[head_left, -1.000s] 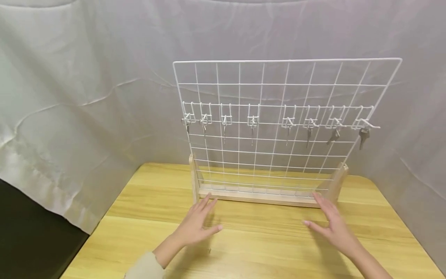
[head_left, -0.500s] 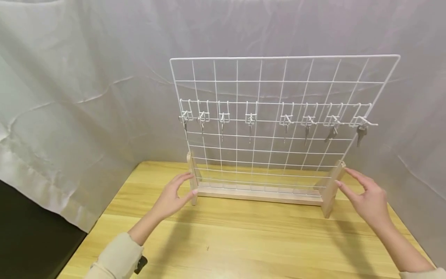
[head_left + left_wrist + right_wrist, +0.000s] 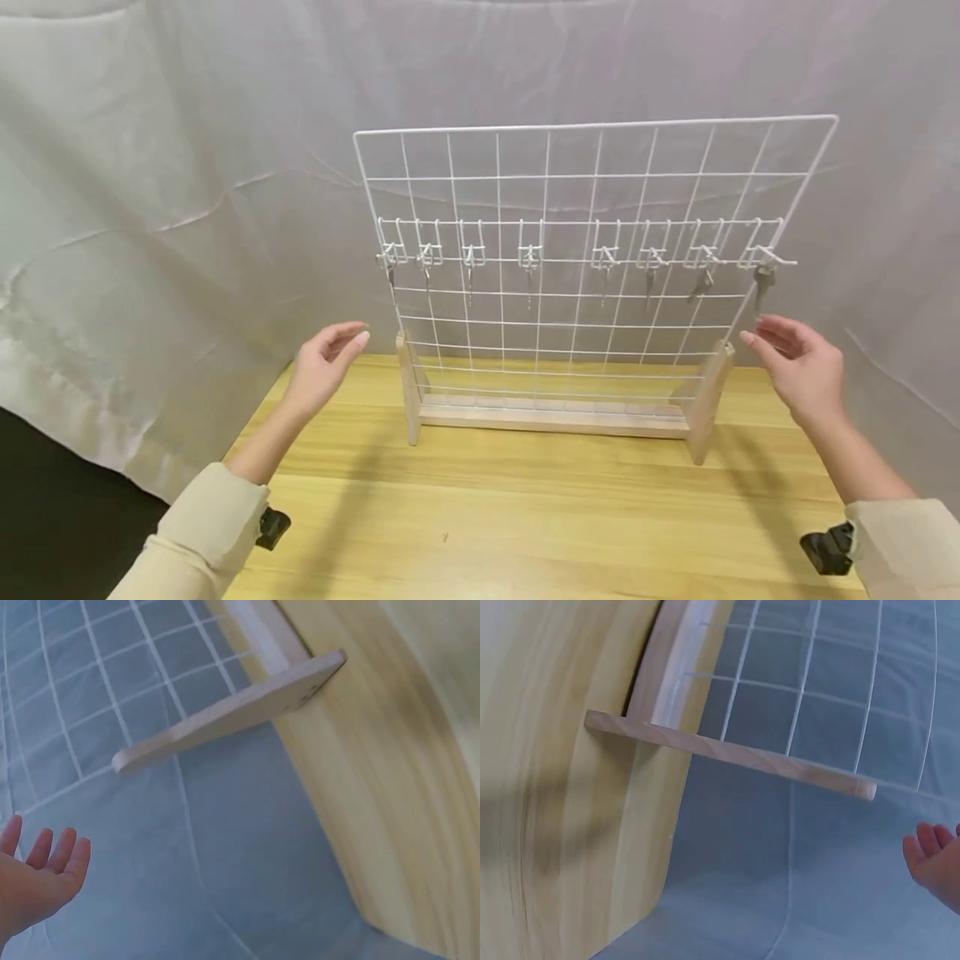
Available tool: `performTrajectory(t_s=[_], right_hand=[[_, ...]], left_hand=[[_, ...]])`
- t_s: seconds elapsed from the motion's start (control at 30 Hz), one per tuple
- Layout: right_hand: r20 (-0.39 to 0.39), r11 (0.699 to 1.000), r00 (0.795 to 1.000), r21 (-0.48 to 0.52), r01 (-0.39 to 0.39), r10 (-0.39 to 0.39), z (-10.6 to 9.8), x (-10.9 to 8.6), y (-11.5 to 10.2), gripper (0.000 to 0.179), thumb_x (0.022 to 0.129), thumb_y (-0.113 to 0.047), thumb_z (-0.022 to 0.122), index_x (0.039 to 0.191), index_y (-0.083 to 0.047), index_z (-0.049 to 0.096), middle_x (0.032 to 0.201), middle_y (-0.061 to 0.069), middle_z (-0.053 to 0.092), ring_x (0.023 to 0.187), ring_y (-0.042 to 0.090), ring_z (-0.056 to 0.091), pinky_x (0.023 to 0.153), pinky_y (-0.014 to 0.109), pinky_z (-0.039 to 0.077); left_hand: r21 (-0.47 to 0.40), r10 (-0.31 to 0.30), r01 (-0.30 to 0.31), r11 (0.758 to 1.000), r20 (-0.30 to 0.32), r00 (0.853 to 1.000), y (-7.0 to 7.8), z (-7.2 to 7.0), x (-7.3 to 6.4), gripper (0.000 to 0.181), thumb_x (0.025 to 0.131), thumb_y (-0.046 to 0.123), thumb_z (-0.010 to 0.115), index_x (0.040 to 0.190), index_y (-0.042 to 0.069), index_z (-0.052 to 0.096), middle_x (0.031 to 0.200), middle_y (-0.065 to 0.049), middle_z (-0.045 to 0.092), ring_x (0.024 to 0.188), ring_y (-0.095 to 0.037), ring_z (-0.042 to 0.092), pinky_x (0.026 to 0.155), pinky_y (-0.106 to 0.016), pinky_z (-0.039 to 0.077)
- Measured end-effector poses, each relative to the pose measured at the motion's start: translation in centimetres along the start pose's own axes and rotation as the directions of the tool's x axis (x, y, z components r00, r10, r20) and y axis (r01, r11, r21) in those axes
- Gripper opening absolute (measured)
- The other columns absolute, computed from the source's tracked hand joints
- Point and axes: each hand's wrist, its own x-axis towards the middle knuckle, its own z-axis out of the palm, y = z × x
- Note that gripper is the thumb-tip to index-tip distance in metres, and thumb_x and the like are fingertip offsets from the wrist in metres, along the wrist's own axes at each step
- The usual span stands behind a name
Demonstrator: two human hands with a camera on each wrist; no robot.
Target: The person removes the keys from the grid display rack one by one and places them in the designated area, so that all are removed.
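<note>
A white wire grid rack (image 3: 600,126) stands upright in a wooden stand (image 3: 551,420) on the table. Along one row of it hang several white hooks with keys, among them a key (image 3: 763,279) at the right end. My left hand (image 3: 318,371) hovers beside the rack's left side, fingers loosely bent and holding nothing. My right hand (image 3: 810,371) is raised off the right side, just below that end key, also holding nothing. In the left wrist view, a gap separates my left hand (image 3: 41,885) from the wooden side piece (image 3: 232,712). The right wrist view shows a similar gap.
The wood-grain table (image 3: 555,517) carries the stand near its back edge. Grey cloth (image 3: 225,108) hangs behind and at both sides. A dark area (image 3: 52,517) lies at the lower left. Black wrist devices (image 3: 827,550) show under the sleeves.
Both hands have moved up and outward, from in front of the stand's base, past its wooden side pieces, to either side of the grid. The keys still hang on the hooks.
</note>
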Motion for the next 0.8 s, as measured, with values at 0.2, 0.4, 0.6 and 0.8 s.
performTrajectory(t_s=[0.2,0.4,0.6,0.8], right_hand=[[0.126,0.975,0.991,0.208,-0.073,0.047,-0.4,2.0,0.5,0.033,0.085,0.002,0.062,0.09,-0.03,0.063,0.081,-0.027,0.067,0.074,-0.015,0.061,0.069,-0.001,0.045],[0.258,0.934,0.958,0.294,-0.201,0.125,-0.9,3.0,0.3,0.028,0.085,-0.003,0.063,0.09,-0.031,0.066,0.08,-0.023,0.069,0.073,-0.011,0.064,0.067,0.003,0.049],[0.289,0.862,0.94,0.412,-0.294,0.183,-0.6,3.4,0.2,0.024,0.084,-0.002,0.064,0.083,-0.025,0.071,0.075,-0.015,0.071,0.067,-0.003,0.067,0.063,0.007,0.051],[0.267,0.811,0.938,0.485,-0.327,0.219,0.1,3.7,0.2,0.019,0.081,-0.001,0.067,0.076,-0.018,0.073,0.069,-0.009,0.072,0.064,0.002,0.068,0.061,0.012,0.054]], left_hand=[[-0.024,-0.017,0.016,1.0,-0.062,0.998,1.4,-1.2,1.5,0.047,0.095,0.034,0.05,0.129,0.002,0.05,0.13,-0.015,0.055,0.095,0.009,0.049,0.087,-0.01,0.042],[-0.073,-0.037,0.029,0.997,-0.109,0.993,2.6,-1.6,2.9,0.051,0.093,0.039,0.051,0.13,0.005,0.049,0.132,-0.011,0.054,0.099,0.004,0.051,0.1,-0.027,0.044],[-0.134,-0.023,0.001,0.991,-0.159,0.987,4.1,-1.0,4.3,0.048,0.091,0.036,0.056,0.127,0.004,0.052,0.123,-0.007,0.057,0.097,0.003,0.053,0.095,-0.022,0.045],[-0.21,0.042,-0.105,0.972,-0.283,0.958,5.2,-0.1,5.5,0.036,0.087,0.021,0.063,0.116,-0.001,0.059,0.095,0.014,0.06,0.085,0.003,0.058,0.08,-0.011,0.048]])
